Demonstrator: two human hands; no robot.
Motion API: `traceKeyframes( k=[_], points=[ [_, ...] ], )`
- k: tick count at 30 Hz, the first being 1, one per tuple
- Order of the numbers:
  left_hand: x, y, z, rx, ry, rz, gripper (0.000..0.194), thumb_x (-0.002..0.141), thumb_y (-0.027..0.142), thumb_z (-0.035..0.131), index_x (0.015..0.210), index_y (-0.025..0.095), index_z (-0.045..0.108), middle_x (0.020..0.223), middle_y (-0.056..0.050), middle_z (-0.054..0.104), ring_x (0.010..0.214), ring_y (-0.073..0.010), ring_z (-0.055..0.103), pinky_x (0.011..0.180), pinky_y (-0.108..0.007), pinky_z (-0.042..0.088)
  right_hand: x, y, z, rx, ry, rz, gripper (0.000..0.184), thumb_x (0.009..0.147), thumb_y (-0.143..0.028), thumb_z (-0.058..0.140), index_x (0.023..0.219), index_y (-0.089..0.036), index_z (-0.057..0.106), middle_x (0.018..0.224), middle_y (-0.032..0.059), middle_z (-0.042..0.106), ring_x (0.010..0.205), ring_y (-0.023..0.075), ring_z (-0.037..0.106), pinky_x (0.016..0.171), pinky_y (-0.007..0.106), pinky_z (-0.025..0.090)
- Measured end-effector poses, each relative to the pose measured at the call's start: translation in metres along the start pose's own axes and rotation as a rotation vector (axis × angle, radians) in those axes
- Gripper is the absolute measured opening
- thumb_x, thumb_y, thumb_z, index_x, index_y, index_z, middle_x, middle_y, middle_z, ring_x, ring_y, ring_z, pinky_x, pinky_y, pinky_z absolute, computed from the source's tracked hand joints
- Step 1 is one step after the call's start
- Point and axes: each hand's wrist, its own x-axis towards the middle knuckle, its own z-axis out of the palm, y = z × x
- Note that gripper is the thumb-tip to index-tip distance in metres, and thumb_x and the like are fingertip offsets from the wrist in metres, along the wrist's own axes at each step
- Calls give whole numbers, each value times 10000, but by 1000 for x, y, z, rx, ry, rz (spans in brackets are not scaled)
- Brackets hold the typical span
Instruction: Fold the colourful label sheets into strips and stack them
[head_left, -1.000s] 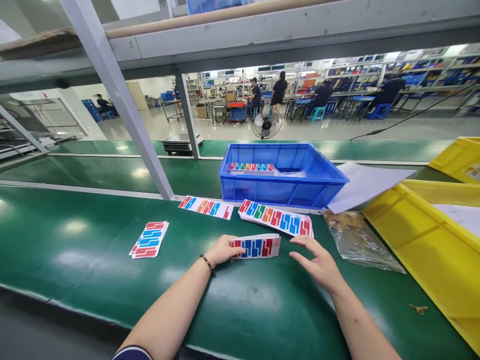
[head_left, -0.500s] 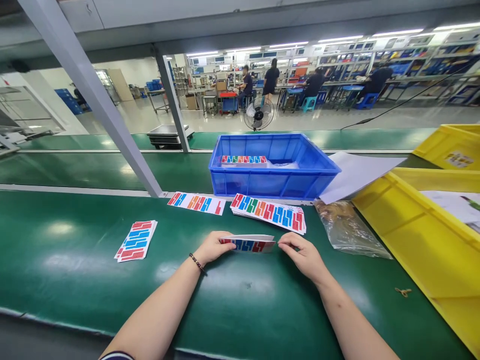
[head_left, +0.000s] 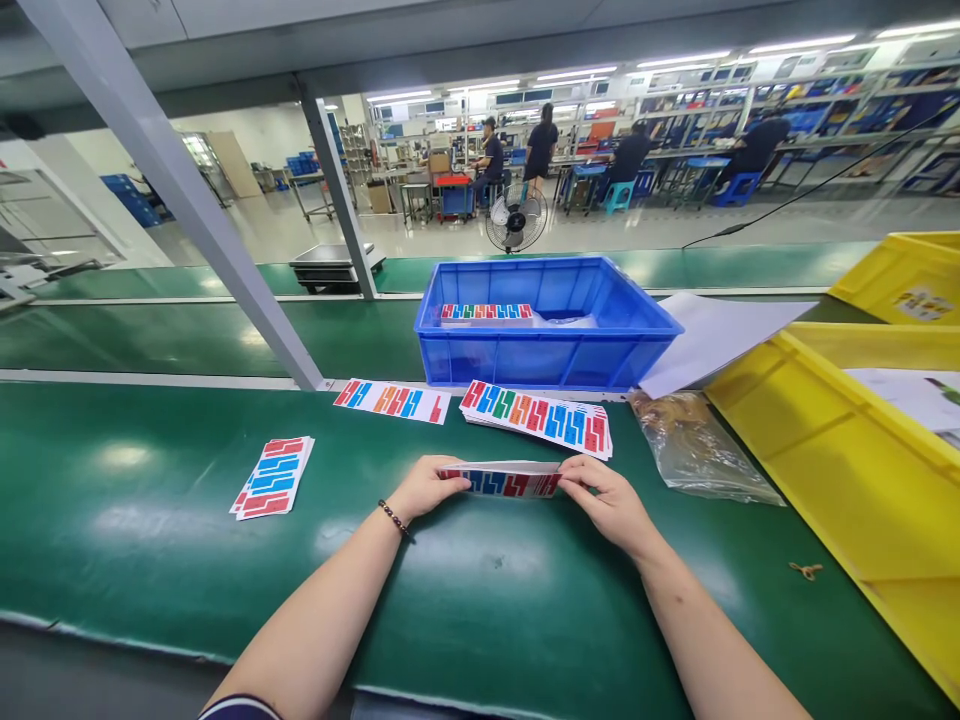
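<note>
Between my hands is a folded printed sheet (head_left: 504,482) with blue and red shapes on white, held up on its long edge above the green surface. My left hand (head_left: 429,488) pinches its left end, thumb in front. At the right end, my right hand (head_left: 600,497) grips it between thumb and fingers. Just beyond lies a stack of printed sheets (head_left: 534,415) in several colours. Left of that stack is a flat printed sheet (head_left: 391,400) with a gap in its pattern. Farther left sits a small pile of folded sheets (head_left: 274,478).
A blue bin (head_left: 547,345) with more printed sheets stands behind the stacks. To the right are a clear plastic bag (head_left: 701,450), white paper (head_left: 720,335), a yellow bin (head_left: 847,480) and a small tan band (head_left: 805,571). A slanted metal post (head_left: 180,200) rises at left.
My right hand has closed on the right end of the folded sheet, which it was just short of before. My left hand keeps its hold. The view has shifted slightly.
</note>
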Motion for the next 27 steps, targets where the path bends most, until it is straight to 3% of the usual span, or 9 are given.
traceKeyframes(
  k=[3,8,10,12,14,16,17,22,27],
  points=[
    [0,-2,1,-8,24,-32,209,670,319,628,681,113,658,659,-24,655,616,-131,556,621,-246,447,-2,2,-11,13,122,36,178,761,-328,543,647,-208,609,691,33,625,638,170,593,606,301,490],
    [1,-5,0,-18,6,-33,211,675,314,630,683,106,658,659,-32,657,626,-140,570,634,-261,459,-2,11,-21,319,676,190,160,738,-351,584,700,-209,522,525,-30,596,470,148,586,529,305,500],
    [1,-5,0,-22,-19,-4,204,677,303,634,729,110,672,753,-61,677,708,-166,600,708,-293,473,-1,12,-16,398,743,198,172,732,-356,591,707,-212,501,518,-37,597,468,152,595,538,313,507],
    [1,-3,0,-35,-45,56,209,666,293,653,793,129,686,1006,-107,653,891,-206,602,836,-334,454,-1,10,-6,365,606,220,163,735,-353,586,707,-208,518,534,-21,613,503,161,609,574,321,512],
    [0,-1,1,-35,-60,118,221,651,280,674,832,155,695,1274,-118,497,1098,-246,517,942,-354,399,0,7,6,280,364,234,164,753,-353,558,700,-199,544,578,9,639,561,172,624,612,324,510],
    [0,1,3,-19,-68,151,213,650,265,677,838,168,701,1365,-103,395,1187,-262,443,983,-356,367,0,5,15,208,156,222,185,778,-359,514,728,-191,575,606,24,648,601,180,626,628,322,504],
    [0,1,4,-13,-71,155,208,659,255,670,845,170,702,1340,-104,429,1176,-256,455,984,-354,368,0,5,17,185,94,213,200,788,-362,494,762,-189,591,612,24,644,611,180,623,630,321,501],
    [-1,2,6,-19,-58,130,193,699,223,625,862,151,698,987,-85,676,919,-200,615,876,-331,453,-1,5,6,148,100,100,197,781,-369,510,842,-212,612,856,49,622,659,157,584,647,311,496],
    [0,3,4,-15,-22,135,220,694,220,626,889,145,693,1022,-91,669,952,-208,605,878,-324,447,-2,-5,1,96,0,-49,101,687,-289,639,746,-211,613,830,40,565,646,145,536,581,286,484]
  ],
)
